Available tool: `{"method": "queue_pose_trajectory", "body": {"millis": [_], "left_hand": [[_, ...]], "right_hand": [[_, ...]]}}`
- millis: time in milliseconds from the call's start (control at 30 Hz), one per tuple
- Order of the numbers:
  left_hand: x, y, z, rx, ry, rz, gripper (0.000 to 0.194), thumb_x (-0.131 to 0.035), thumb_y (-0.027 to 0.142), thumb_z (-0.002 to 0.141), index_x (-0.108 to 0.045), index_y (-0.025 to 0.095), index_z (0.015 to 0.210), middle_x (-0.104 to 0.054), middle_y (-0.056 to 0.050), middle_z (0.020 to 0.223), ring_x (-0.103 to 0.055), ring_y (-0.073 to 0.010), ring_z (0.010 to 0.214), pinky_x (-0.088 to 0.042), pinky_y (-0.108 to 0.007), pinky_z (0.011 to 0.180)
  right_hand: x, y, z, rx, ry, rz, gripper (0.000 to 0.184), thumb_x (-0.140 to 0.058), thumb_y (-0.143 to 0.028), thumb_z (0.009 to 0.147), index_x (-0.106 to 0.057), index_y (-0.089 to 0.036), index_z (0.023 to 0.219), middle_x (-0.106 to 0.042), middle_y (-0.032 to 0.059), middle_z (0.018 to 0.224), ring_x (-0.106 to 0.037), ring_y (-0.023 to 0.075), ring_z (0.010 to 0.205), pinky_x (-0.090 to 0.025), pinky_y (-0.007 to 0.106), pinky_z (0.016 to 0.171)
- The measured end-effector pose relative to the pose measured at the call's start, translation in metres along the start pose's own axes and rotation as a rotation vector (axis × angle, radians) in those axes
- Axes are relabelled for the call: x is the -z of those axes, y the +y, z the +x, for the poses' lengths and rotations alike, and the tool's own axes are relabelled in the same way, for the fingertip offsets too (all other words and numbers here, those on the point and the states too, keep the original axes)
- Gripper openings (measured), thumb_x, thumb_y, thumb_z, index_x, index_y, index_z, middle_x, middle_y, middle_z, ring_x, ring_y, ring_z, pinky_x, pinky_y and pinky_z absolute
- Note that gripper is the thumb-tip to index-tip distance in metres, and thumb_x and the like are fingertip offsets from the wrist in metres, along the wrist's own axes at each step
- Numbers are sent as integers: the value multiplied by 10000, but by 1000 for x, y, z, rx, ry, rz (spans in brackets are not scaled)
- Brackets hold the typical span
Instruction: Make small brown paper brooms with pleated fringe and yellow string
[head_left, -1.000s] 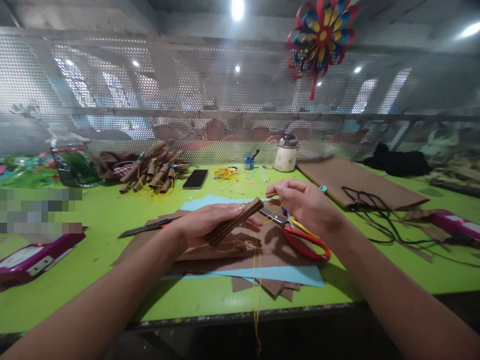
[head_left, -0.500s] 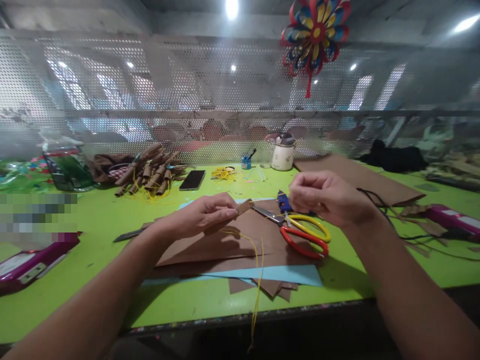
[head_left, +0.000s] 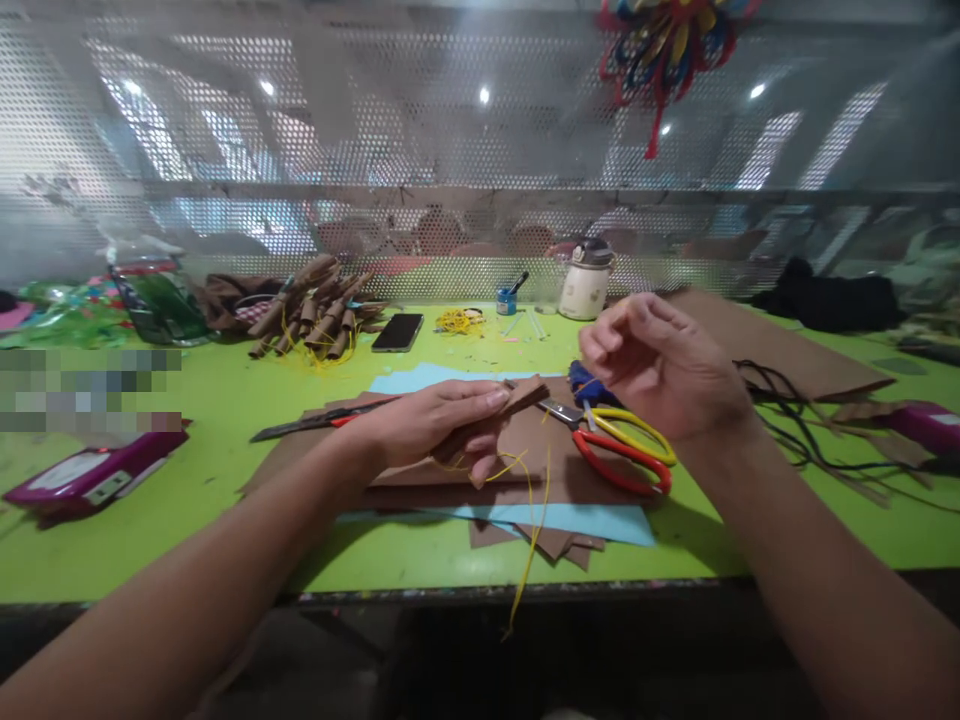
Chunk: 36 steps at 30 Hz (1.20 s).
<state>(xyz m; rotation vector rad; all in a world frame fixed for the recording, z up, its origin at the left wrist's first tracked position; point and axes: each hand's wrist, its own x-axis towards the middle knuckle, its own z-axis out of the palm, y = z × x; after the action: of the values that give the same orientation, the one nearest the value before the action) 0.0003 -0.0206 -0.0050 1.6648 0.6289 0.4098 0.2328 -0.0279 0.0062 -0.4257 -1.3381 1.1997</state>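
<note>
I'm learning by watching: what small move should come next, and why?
Probably bring the right hand to the brown paper bundle: the left hand grips it, the right is raised apart from it, and yellow thread hangs loose below.

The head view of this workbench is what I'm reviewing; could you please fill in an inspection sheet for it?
Surface: green table, with brown sheets and pale blue sheets layered in front of the person.
Job's things: a brown strip bundle in the left hand; yellow thread hangs below it; scissors lie on the sheets.
Clutter: brown rolls, phone, blue jar, cream flask.
Hands: left hand grips the bundle; right hand is raised, fingers curled; whether it holds anything is unclear.
Cables: dark cable, loosely looped at right.
Surroundings: perforated screen behind; colourful ornament hanging above.
</note>
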Motion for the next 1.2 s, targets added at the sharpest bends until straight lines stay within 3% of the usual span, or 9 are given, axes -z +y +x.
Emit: {"method": "queue_pose_trajectory", "body": {"millis": [133,233,333,400,633,800,933,1100,1200], "left_hand": [[6,5,-3,-60,33,169,378,-393,410,940,-593,137,772,-619,-41,659,-533,-95,534,-339,-215,479],[15,8,-7,-117,121,112,343,-428,414,926,-617,130,888,-707,-108,817,-593,-118,569,-403,-214,495],[24,9,-10,-215,144,-116,264,-446,371,925,-566,142,979,-721,-132,838,-683,-227,834,-512,-318,735],[29,8,-11,-259,133,-212,228,-450,343,924,-554,140,922,-720,-138,820,-664,-269,957,-473,-423,894],[42,7,-15,-230,220,-198,254,-483,340,906,-592,121,972,-718,-168,889,-642,-288,1012,-467,-452,903],[42,7,-12,-154,420,-19,284,-570,370,849,-666,148,998,-663,-146,1114,-616,-240,1012,-509,-300,768],[45,7,-11,-119,532,36,216,-618,337,806,-675,165,923,-665,-68,909,-615,-190,851,-478,-228,624],[47,8,-14,-114,534,144,235,-611,376,809,-662,157,878,-624,-51,813,-593,-162,748,-415,-185,507],[46,9,-16,-74,448,125,290,-564,422,839,-645,144,831,-629,-62,780,-570,-126,633,-400,-181,470]], "right_hand": [[2,-3,2,-36,56,-31,135,-609,-288,810,-581,-226,693,-628,14,846,-608,157,854,-474,251,603],[7,-6,3,-128,62,10,104,-612,-260,811,-594,-206,724,-649,47,1072,-608,177,972,-481,233,606],[16,-6,5,-234,95,-38,125,-655,-268,788,-588,-188,720,-656,35,821,-591,105,671,-383,185,455],[21,-6,6,-261,54,-150,187,-690,-298,763,-577,-181,670,-555,-15,601,-461,62,483,-287,188,392],[35,-11,5,-292,-83,-772,288,-689,-446,736,-694,-158,746,-441,-35,476,-339,63,431,-201,240,402],[40,-10,6,-22,170,-956,254,-689,-423,728,-699,-171,704,-466,-23,504,-349,79,451,-216,248,416],[40,-3,8,197,304,-1011,174,-686,-360,743,-689,-194,691,-533,-11,576,-383,92,491,-254,247,431],[41,4,9,266,357,-987,167,-686,-357,749,-692,-193,721,-510,-12,560,-403,106,508,-278,255,448],[42,7,11,317,394,-958,162,-675,-339,761,-699,-180,753,-551,-1,600,-447,114,535,-323,261,480]]}}
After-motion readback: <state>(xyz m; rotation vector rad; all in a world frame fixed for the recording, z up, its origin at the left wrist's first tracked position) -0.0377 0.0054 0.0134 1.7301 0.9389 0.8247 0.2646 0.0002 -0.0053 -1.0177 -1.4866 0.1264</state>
